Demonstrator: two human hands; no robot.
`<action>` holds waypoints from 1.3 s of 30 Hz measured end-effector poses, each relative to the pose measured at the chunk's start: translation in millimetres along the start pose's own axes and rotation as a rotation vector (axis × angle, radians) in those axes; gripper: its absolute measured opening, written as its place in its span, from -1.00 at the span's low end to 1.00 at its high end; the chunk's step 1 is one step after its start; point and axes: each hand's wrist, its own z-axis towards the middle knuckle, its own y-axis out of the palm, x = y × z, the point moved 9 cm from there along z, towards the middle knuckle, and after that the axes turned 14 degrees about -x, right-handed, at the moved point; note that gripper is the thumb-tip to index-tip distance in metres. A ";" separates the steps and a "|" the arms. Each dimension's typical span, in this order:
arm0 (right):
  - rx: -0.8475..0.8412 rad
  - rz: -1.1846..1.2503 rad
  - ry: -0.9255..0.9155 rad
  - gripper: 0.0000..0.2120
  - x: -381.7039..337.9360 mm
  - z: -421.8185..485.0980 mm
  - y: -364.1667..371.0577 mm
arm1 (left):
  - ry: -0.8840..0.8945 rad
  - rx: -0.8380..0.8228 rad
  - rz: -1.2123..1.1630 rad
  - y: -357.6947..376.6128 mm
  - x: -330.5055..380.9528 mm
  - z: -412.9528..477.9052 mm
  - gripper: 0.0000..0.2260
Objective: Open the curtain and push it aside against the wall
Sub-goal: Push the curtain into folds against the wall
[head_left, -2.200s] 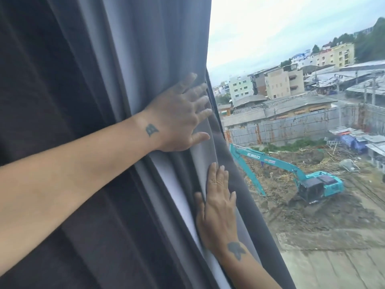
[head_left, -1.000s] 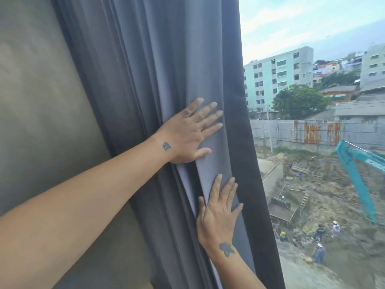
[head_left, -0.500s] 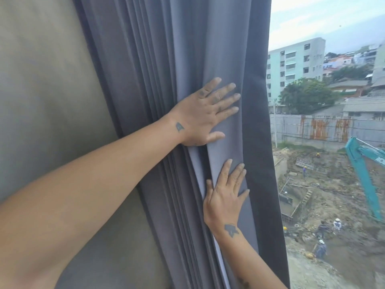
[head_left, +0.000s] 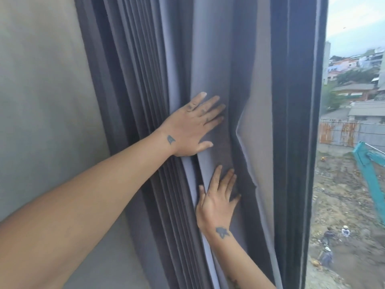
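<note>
A grey curtain (head_left: 208, 49) hangs bunched in tight vertical folds beside the grey wall (head_left: 41, 101) on the left. My left hand (head_left: 192, 126) lies flat on the folds at mid height, fingers spread and pointing right. Lower down, my right hand (head_left: 217, 201) presses flat on the same fabric with fingers pointing up. Neither hand grips the cloth; both palms rest against it. The curtain's dark outer edge (head_left: 295, 142) hangs straight, right of both hands.
Right of the curtain edge is the window glass (head_left: 354, 184), showing a construction site outside with a teal excavator arm (head_left: 368, 174), workers and buildings. The wall fills the left side of the view.
The view has swung left, so the curtain stack fills more of the frame and less window shows. Both hands stay flat on the folds, which look more tightly packed toward the wall.
</note>
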 end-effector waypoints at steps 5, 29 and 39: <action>-0.089 0.053 -0.049 -0.36 -32.7 38.6 45.4 | -0.030 -0.081 -0.009 63.2 -19.6 4.3 -0.37; -0.160 0.038 -0.150 -0.38 -146.6 150.8 183.3 | -0.071 -0.309 -0.075 260.3 -98.5 10.8 -0.39; -0.185 -0.083 -0.056 -0.39 -140.8 140.5 176.7 | -0.028 -0.227 -0.112 246.8 -94.0 8.2 -0.39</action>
